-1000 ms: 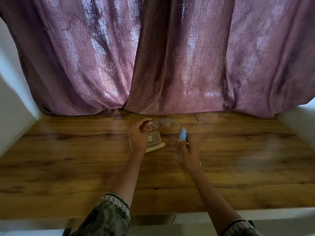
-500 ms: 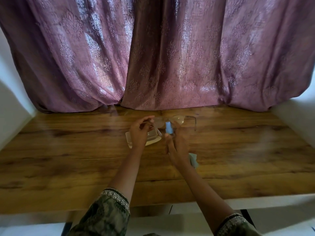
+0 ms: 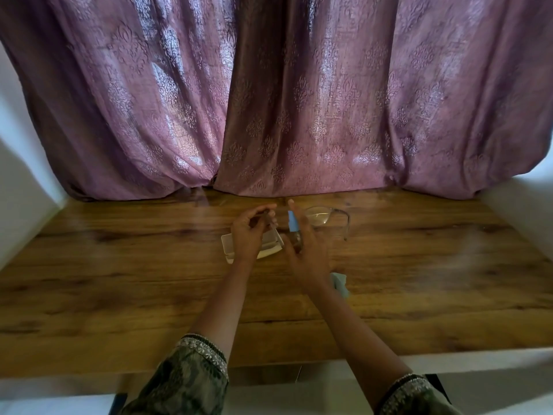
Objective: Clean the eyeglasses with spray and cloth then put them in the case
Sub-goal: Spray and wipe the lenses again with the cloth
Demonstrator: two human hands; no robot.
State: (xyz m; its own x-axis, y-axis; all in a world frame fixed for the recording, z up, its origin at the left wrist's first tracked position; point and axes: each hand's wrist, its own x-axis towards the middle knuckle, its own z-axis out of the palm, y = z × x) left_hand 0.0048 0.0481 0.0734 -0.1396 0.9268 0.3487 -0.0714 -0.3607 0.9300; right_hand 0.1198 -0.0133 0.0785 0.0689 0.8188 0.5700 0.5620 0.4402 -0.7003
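Observation:
My left hand pinches one end of the eyeglasses and holds them up over the table; the clear right lens and one temple arm show past my right hand. My right hand grips a small spray bottle with a light blue top, raised right beside the lenses, index finger lifted near the top. The open white case lies on the table under my left hand, partly hidden. A light blue cloth lies on the table, mostly covered by my right wrist.
The wooden table runs to white walls on both sides. Mauve patterned curtains hang along its far edge, just behind the glasses. The table's near edge is white.
My right hand has brought the spray bottle up and left, close to the lenses. My left hand has lifted the glasses off the table, above the case. The cloth has come into view.

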